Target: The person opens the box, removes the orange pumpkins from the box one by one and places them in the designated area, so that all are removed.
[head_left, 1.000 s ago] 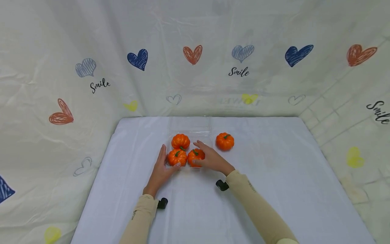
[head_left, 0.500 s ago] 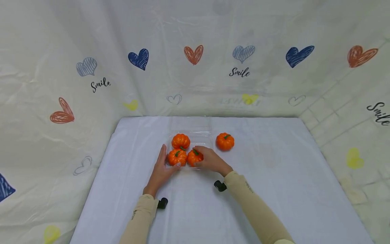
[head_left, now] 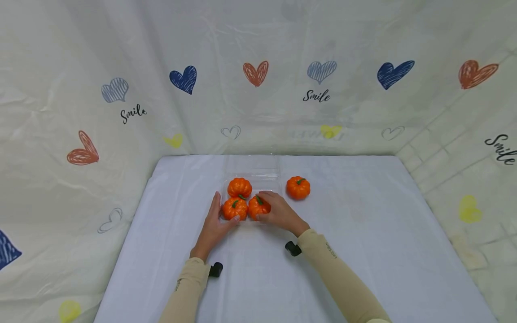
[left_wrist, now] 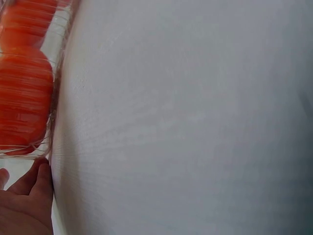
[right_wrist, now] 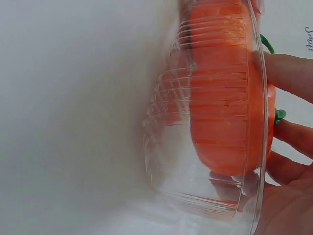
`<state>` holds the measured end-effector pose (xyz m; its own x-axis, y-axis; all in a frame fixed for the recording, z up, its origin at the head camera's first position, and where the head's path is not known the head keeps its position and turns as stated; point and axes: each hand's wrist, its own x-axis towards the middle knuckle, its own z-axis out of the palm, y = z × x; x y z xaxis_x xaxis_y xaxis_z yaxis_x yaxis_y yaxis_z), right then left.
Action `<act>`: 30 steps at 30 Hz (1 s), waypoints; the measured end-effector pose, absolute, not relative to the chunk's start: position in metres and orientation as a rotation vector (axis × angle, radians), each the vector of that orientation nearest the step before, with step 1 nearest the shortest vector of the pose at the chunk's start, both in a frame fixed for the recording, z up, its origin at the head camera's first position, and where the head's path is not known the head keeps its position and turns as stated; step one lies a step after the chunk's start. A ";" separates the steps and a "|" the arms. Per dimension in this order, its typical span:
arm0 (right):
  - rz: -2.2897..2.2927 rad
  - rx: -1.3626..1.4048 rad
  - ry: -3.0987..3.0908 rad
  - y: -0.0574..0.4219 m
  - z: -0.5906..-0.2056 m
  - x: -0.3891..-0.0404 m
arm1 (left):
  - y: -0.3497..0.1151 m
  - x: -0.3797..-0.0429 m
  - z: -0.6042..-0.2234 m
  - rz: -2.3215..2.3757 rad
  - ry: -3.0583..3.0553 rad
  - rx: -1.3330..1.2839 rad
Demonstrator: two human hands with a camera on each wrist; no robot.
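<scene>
A clear plastic container (head_left: 274, 184) with its lid (head_left: 252, 164) folded back holds three small orange pumpkins with green stems. My right hand (head_left: 280, 214) grips the front right pumpkin (head_left: 257, 207) from its right side, thumb in front and fingers behind. The right wrist view shows this pumpkin (right_wrist: 222, 112) through the clear wall, its lower part inside the container. My left hand (head_left: 213, 228) rests against the container's front left corner, its fingers straight along the left side. Its thumb reaches the front edge beside the front left pumpkin (head_left: 234, 209). Behind that sits the back left pumpkin (head_left: 239, 186).
Another orange pumpkin (head_left: 298, 187) stands on the white-covered table (head_left: 355, 251), just right of the container. Behind the table hangs a white curtain (head_left: 282, 36) printed with hearts and words. A small black wrist camera (head_left: 293, 248) sits beneath each forearm.
My right hand has closed in on the front right pumpkin, its fingers drawing down to grip it. The pumpkin has shifted slightly left. My left hand has stayed in place.
</scene>
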<state>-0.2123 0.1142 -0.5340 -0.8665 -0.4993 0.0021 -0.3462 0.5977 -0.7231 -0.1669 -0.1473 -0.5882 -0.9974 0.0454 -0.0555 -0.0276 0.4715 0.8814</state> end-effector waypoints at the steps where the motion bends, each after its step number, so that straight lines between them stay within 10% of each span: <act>1: -1.130 -0.713 2.631 0.115 -0.534 -0.212 | -0.147 -0.167 -0.588 1.580 2.632 0.013; 30: -1.410 -0.663 2.748 0.144 -0.525 -0.202 | -0.146 -0.166 -0.587 1.584 2.644 0.022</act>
<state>-0.2019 0.1440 -0.5250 -0.9117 -0.3572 0.2029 -0.3731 0.5133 -0.7729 -0.1663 -0.1460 -0.5875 -0.9981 0.0430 -0.0438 -0.0184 0.4720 0.8814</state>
